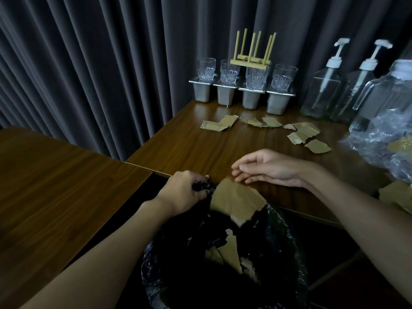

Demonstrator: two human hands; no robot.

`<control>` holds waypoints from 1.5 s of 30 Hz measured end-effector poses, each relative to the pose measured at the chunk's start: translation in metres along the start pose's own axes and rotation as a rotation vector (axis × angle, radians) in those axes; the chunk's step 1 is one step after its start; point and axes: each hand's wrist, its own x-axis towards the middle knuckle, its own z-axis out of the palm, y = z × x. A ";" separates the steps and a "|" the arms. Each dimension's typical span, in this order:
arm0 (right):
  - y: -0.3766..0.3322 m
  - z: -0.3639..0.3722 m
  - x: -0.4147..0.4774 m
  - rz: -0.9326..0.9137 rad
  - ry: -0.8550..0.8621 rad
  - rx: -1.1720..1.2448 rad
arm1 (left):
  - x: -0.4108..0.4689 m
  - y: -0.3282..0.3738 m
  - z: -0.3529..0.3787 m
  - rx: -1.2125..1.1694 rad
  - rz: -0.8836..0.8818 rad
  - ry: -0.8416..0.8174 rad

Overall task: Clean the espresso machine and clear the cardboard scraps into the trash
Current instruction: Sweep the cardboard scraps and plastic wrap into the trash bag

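A dark curtain [89, 74] hangs behind the desk [189, 143], and no espresso machine shows, so the step in hand looks like the clearing of cardboard, not the cleaning. A black bag [278, 253] stands open below the desk's near edge, its mouth just under the lip. At the far right are a jug [388, 92], two pump bottles [323, 90] and a crumpled clear wrap [383, 139]; a row of glasses [256, 78] stands at the back. The left grip [185, 192] is curled round the bag's rim, pinching it up against the desk edge to keep the mouth wide. The right grip [267, 168] is open, palm turned inward with fingers relaxed, holding nothing and hovering just behind a big scrap [236, 197]. That scrap tips over the desk edge and into the bag's mouth; whether the fingertips touch it I cannot tell. Smaller pieces [231, 250] already lie inside the bag. Loose scraps [303, 132] are strewn across the far half of the desk, well apart from the bag, and another bit [396, 195] sits at the right edge. The next move probably calls for the right grip to reach out, gather those far scraps and sweep them toward the bag while the left keeps the rim steady.
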 end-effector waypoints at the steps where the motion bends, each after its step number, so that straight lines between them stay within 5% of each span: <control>1: 0.003 0.000 0.007 -0.031 0.066 -0.062 | 0.000 0.000 0.000 -0.005 0.002 0.011; 6: 0.030 -0.001 0.054 -0.104 0.467 -0.415 | 0.001 -0.002 0.001 -0.036 -0.003 0.016; 15: 0.020 -0.011 0.124 -0.141 0.526 -0.896 | 0.004 -0.008 0.002 -0.053 0.004 0.006; 24: 0.016 -0.030 0.166 -0.061 0.490 -1.017 | 0.008 -0.005 -0.004 -0.004 -0.027 -0.047; 31: 0.023 -0.018 0.143 -0.206 0.468 -1.066 | 0.006 0.001 -0.006 0.010 -0.049 -0.046; 45: 0.046 0.011 0.066 -0.322 0.504 -0.841 | 0.007 -0.002 -0.004 0.016 -0.036 -0.006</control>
